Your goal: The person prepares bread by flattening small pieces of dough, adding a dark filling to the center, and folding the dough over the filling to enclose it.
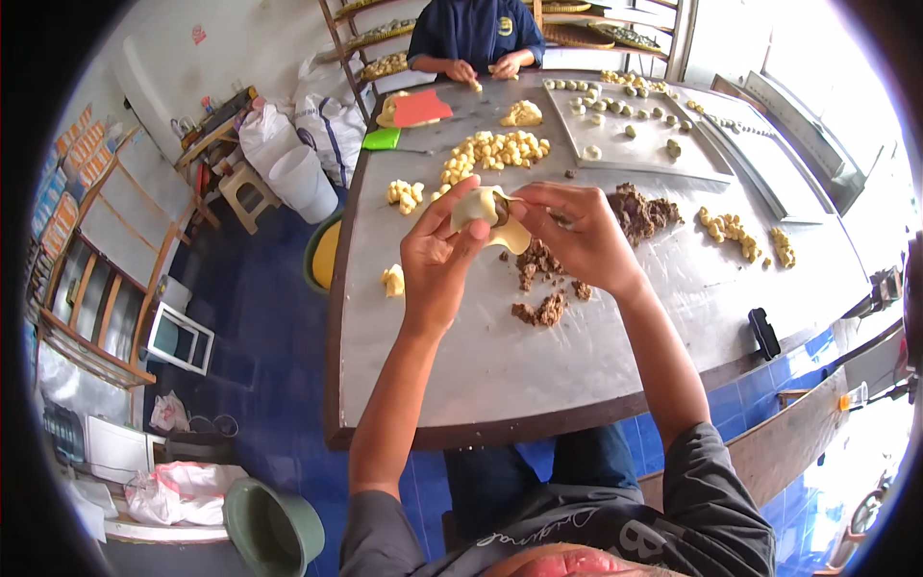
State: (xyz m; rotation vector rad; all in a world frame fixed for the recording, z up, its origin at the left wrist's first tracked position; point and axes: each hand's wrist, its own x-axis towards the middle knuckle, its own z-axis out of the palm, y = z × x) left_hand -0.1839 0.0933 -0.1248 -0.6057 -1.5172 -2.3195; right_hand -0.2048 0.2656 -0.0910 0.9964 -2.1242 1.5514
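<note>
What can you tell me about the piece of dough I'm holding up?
The dough piece is pale yellow, smooth and soft-looking, flattened into a thin, uneven sheet. It curves partly around a brown lump, with a loose flap hanging lower right. It is raised above the metal-topped table. The left hand holds it between thumb and fingers; the right hand meets its right side with the fingertips, though whether they pinch it is unclear.

The dough (475,206) looks smooth, the tabletop (461,361) metallic.
</note>
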